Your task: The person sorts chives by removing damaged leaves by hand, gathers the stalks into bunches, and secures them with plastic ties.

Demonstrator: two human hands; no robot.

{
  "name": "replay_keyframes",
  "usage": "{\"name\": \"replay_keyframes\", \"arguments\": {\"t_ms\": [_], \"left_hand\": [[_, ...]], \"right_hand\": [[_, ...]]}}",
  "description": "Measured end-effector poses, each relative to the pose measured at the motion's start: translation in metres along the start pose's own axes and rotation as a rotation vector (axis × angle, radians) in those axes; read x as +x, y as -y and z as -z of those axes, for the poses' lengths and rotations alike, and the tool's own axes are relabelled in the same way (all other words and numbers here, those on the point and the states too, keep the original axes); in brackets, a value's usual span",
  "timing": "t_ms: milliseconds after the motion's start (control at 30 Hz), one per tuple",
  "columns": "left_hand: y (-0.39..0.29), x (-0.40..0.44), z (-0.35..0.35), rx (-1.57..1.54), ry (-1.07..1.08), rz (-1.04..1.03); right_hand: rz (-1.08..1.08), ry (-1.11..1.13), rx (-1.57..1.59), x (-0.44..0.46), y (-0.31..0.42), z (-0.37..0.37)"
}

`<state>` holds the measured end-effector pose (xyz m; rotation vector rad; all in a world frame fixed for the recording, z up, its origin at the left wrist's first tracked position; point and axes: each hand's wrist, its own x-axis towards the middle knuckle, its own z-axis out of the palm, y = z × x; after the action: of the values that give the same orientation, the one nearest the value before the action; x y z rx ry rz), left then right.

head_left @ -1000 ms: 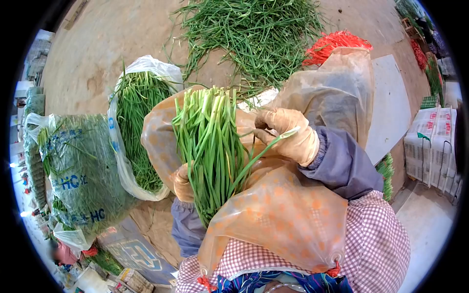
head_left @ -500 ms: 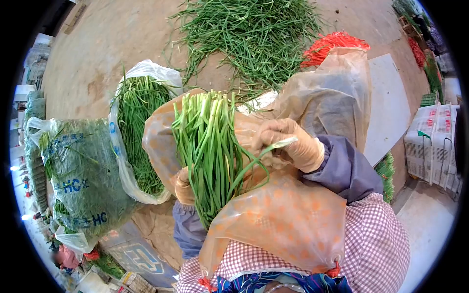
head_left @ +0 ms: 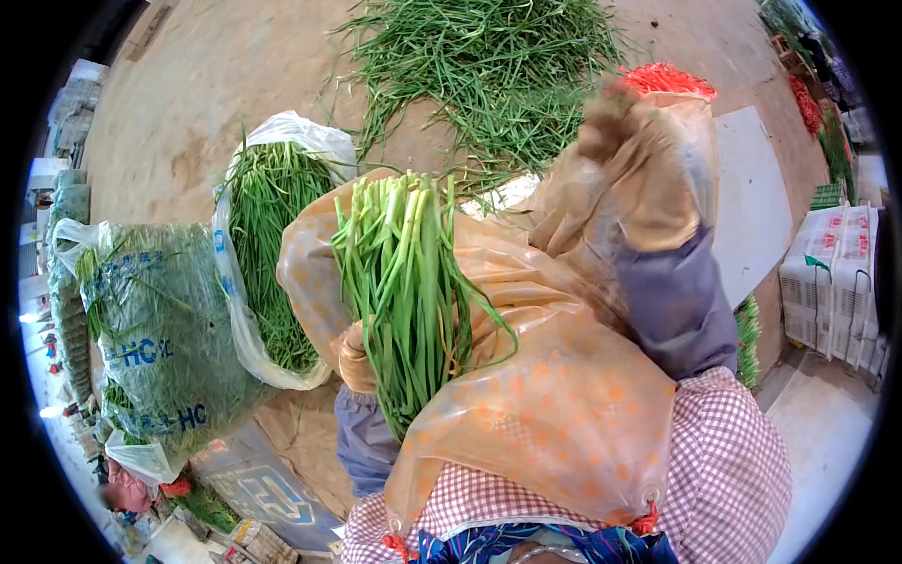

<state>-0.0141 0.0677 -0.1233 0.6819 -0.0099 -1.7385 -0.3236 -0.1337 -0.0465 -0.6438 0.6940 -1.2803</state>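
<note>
My gloved left hand [head_left: 356,361] is closed round a bunch of garlic chives [head_left: 399,282], held upright over my lap with the pale cut ends on top. The bunch hides most of its fingers. My gloved right hand [head_left: 648,174] is stretched out to the front right, smeared by motion, close to a heap of red ties [head_left: 669,79]. Whether its fingers hold anything cannot be made out. An orange-spotted plastic apron [head_left: 554,404] covers my lap beneath the bunch.
Loose chives [head_left: 479,75] lie piled on the floor ahead. To the left stand an open bag of chives [head_left: 272,244] and a full, wrapped bag [head_left: 169,329]. A white board [head_left: 752,197] lies at right, with white crates [head_left: 832,282] beyond it.
My right hand has swung from beside the bunch out to the front right, near the red ties. The pale leaf it pinched is out of sight. My left hand stays on the bunch.
</note>
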Motion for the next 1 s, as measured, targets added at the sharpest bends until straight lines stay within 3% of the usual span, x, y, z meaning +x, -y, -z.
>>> {"name": "replay_keyframes", "arguments": {"t_ms": [33, 100, 167, 233, 267, 300, 367, 467, 600, 800, 900, 1000], "left_hand": [[-0.001, -0.001, 0.010, 0.018, 0.016, -0.020], [-0.003, 0.003, 0.021, 0.034, 0.045, -0.016], [-0.002, 0.007, 0.024, 0.025, 0.062, 0.020], [0.003, 0.010, 0.019, 0.010, 0.079, 0.041], [0.006, 0.012, 0.013, 0.005, 0.087, 0.047], [0.005, 0.009, 0.002, 0.011, 0.075, 0.029], [-0.001, 0.005, -0.022, 0.021, 0.060, -0.004], [-0.001, 0.008, 0.010, 0.008, 0.236, -0.113], [0.008, 0.008, 0.014, 0.031, 0.269, -0.260], [0.001, 0.006, 0.030, 0.058, 0.100, -0.076], [0.000, 0.003, 0.016, 0.042, 0.059, -0.046], [-0.003, 0.000, 0.002, 0.157, -0.038, -0.022]], "right_hand": [[0.153, -0.113, -0.266, 0.009, 0.020, -0.006], [0.356, -0.125, -0.627, 0.005, 0.007, -0.009], [0.252, 0.021, -0.893, -0.016, -0.004, -0.020], [0.222, 0.348, -1.015, -0.040, -0.025, -0.038], [0.407, 0.523, -1.053, -0.042, -0.040, -0.046], [0.298, 0.618, -1.130, -0.038, -0.038, -0.052], [0.422, 0.578, -1.151, -0.031, -0.060, -0.055], [0.300, 0.633, -1.168, -0.027, -0.065, -0.052], [0.359, 0.624, -1.040, -0.029, -0.067, -0.041], [0.256, 0.577, -1.138, -0.031, -0.057, -0.065], [0.155, 0.680, -1.451, -0.027, -0.050, -0.076], [0.151, 0.746, -1.386, -0.020, -0.050, -0.078]]}}
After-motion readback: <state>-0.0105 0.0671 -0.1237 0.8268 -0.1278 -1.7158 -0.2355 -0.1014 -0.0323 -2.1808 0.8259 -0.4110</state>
